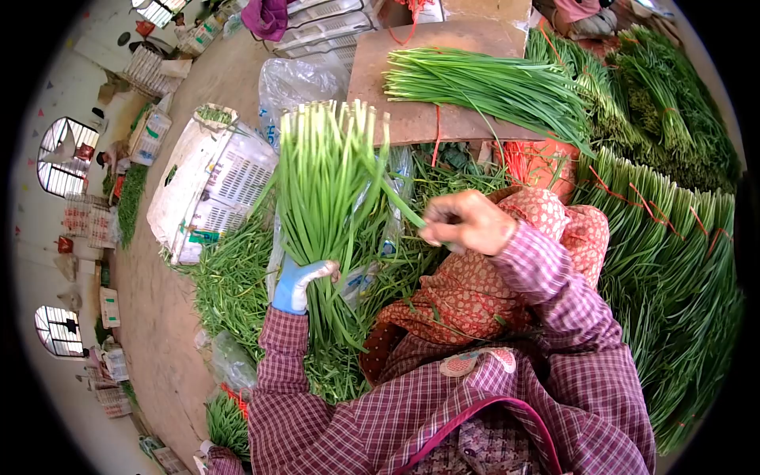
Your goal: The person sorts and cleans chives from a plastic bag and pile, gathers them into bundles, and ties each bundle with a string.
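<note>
My left hand [299, 285], in a blue and white glove, is closed around the lower part of a bunch of garlic chives [324, 190]. Pale cut ends point up and away from me, while the leaf tips hang below the glove. To the right of the bunch, my bare right hand [471, 222] pinches a single green chive leaf [405, 207] that slants out from the bunch's side. Another pile of chives [483, 87] lies on the brown board [368, 79] ahead of me.
Loose chive leaves [237, 277] are heaped below my hands. Tied chive bundles [665, 229] stand along the right. At left is a white perforated crate [229, 186]; a clear plastic bag [297, 83] lies beyond it. Orange ties [518, 162] hang by the board.
</note>
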